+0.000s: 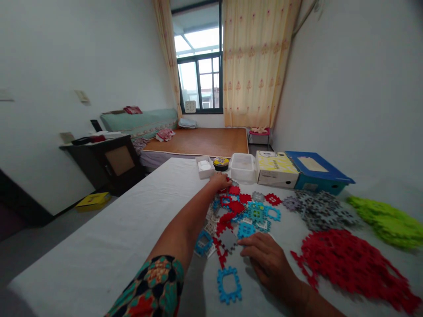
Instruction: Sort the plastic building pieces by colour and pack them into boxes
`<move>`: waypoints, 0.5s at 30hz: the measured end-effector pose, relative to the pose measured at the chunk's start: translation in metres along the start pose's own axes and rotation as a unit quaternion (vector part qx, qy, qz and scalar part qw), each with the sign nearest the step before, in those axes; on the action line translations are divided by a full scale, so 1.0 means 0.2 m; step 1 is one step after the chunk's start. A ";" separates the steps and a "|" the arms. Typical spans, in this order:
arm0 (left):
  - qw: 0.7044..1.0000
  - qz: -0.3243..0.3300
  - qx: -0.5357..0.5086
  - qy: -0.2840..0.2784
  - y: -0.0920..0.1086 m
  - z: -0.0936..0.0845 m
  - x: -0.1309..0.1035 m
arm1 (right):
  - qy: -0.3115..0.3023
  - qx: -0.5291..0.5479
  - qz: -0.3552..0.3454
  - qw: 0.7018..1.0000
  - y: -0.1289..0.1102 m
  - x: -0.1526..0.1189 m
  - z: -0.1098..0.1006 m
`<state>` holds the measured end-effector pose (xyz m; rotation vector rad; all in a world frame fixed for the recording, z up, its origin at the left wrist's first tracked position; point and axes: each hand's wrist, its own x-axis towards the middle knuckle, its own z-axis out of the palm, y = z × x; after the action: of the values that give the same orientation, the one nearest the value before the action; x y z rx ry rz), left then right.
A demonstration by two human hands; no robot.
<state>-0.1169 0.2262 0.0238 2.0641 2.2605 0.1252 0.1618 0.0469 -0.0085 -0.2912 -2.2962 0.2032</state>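
My left hand [218,181] reaches to the far end of a mixed pile of flat plastic interlocking tiles. Its fingers are curled in around a red interlocking tile [228,180], mostly hidden by the hand. Nearer to me, my right hand [264,259] is low over the table, fingers extended and slightly bent, fingertips against the edge of a grey tile [228,240]. Its thumb is hidden. Between the hands lie red tiles [236,207], blue tiles [246,230] and a teal square tile [256,212]. One blue frame-shaped tile [229,286] lies apart at the front.
At right are heaps of red tiles [353,264], grey tiles [325,210] and lime-green tiles [390,220]. Along the back stand a small white box [205,171], a round black-and-yellow tin [221,164], a clear plastic tub [243,169], a yellow-white box [276,171] and a blue box [317,174].
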 end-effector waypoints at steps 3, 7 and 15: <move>0.996 0.049 -0.001 -0.073 -0.03 -0.07 -0.07 | 0.002 0.007 -0.016 1.000 0.01 0.01 0.01; 0.973 0.150 -0.017 -0.173 -0.07 -0.19 -0.22 | 0.010 0.018 -0.030 0.999 0.00 0.03 0.03; 0.951 0.282 -0.111 -0.068 0.19 -0.25 -0.21 | 0.013 0.017 -0.051 0.998 -0.02 0.05 0.07</move>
<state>-0.0806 0.1880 0.0778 2.4312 1.4477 0.2459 0.1433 0.0443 -0.0095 -0.1587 -2.2734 0.1857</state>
